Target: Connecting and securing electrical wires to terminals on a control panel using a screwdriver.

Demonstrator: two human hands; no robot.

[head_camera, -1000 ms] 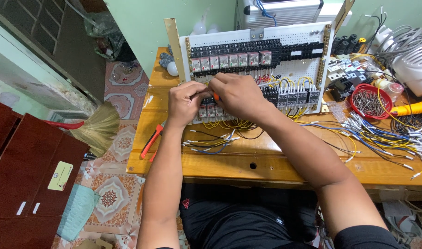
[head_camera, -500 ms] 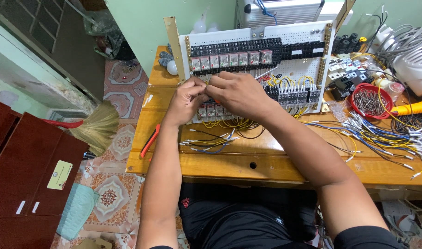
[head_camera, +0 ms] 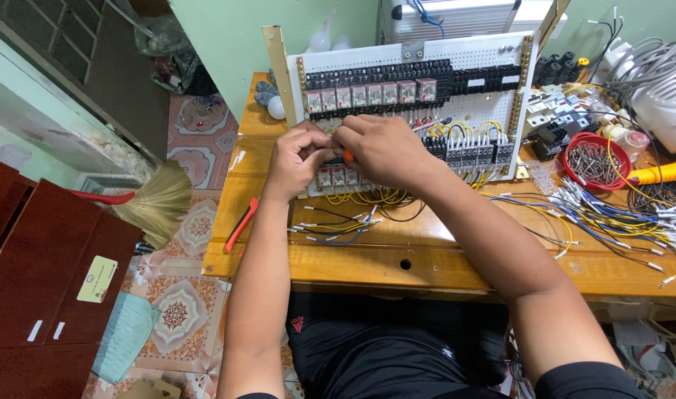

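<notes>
Against the panel [head_camera: 456, 96], both hands meet: right hand [head_camera: 382, 148] grips an orange-tipped screwdriver [head_camera: 348, 157], left hand [head_camera: 299, 157] pinches a wire beside it; fastening looks underway

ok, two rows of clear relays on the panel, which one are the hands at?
The lower row, just above the yellow wire loops. Both the left hand and right hand cover its top edge; the upper row sits clear above them, untouched.

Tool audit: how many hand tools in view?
3. A red-handled cutter lies at the table's left edge; an orange screwdriver lies far right; an orange-handled tool sits mostly hidden in the right hand. More may hide under the wires.
</notes>
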